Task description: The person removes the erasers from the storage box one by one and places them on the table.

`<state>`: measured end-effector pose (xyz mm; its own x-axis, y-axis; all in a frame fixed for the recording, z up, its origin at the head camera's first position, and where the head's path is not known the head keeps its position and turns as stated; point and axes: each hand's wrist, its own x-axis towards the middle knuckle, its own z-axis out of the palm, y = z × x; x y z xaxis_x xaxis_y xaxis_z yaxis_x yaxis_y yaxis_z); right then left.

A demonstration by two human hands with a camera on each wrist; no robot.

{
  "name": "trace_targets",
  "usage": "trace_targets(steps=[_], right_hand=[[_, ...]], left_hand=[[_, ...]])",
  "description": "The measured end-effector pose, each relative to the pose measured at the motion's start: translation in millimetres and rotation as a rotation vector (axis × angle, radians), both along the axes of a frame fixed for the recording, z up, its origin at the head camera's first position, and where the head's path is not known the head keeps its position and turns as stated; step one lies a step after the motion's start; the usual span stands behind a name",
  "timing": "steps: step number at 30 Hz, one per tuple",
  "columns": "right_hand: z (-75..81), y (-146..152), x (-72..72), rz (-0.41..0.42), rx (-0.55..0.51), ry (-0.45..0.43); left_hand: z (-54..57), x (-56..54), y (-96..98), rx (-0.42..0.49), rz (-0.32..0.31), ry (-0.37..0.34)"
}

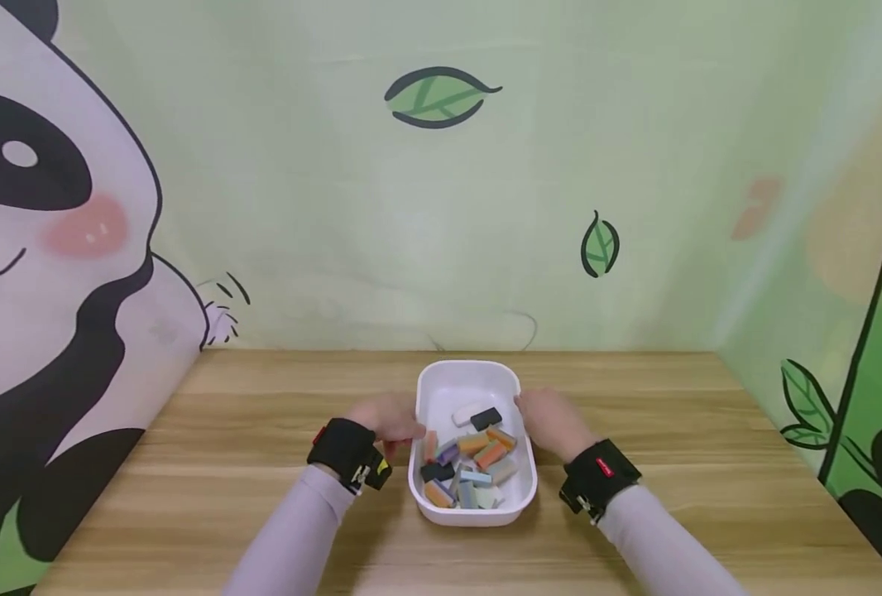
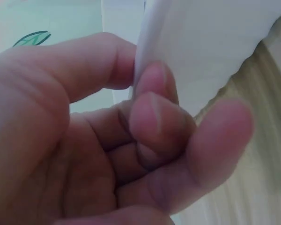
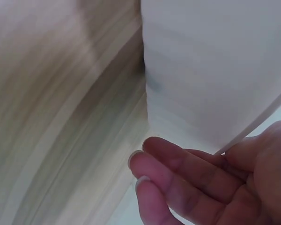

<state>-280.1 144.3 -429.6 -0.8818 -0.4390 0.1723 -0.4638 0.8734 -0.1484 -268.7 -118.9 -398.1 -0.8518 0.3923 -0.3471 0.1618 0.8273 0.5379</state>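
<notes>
A white rounded rectangular plastic bin (image 1: 467, 389) stands on the table and holds several small eraser-like blocks (image 1: 491, 454) in orange, blue, grey, purple, black and white. At its left side, my left hand (image 1: 387, 416) pinches the rim between thumb and fingertips. My right hand (image 1: 555, 422) grips the opposite rim, slightly farther back. In the left wrist view, the thumb and a finger meet across the bin's wall (image 2: 201, 51). In the right wrist view, the rim passes between thumb and curled fingers (image 3: 192, 171); part of that hold is hidden.
The wood-grain table (image 1: 262, 381) extends on both sides of the bin. Behind it rises a pale green backdrop (image 1: 299, 207) printed with leaves and a panda (image 1: 113, 331). Each wrist wears a black strap (image 1: 600, 483).
</notes>
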Motion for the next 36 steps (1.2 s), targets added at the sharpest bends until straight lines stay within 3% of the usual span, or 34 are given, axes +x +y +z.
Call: trace_targets(steps=[9, 14, 18, 28, 36], right_hand=[[0.0, 1, 10.1, -0.076, -0.057, -0.061], [-4.4, 2, 16.5, -0.057, -0.054, -0.053], [-8.9, 2, 20.0, -0.04, -0.11, -0.083], [-10.2, 7, 20.4, -0.074, -0.211, -0.117], [-13.6, -1, 17.4, -0.095, -0.212, -0.131]], left_hand=[[-1.6, 16.2, -0.4, 0.01, 0.004, 0.066], [-9.6, 25.5, -3.0, 0.053, -0.009, 0.08], [-13.8, 31.7, -6.5, 0.047, 0.005, 0.062], [-20.5, 28.8, -13.4, 0.13, -0.061, 0.107], [-21.0, 24.2, -24.9, 0.198, -0.071, 0.036]])
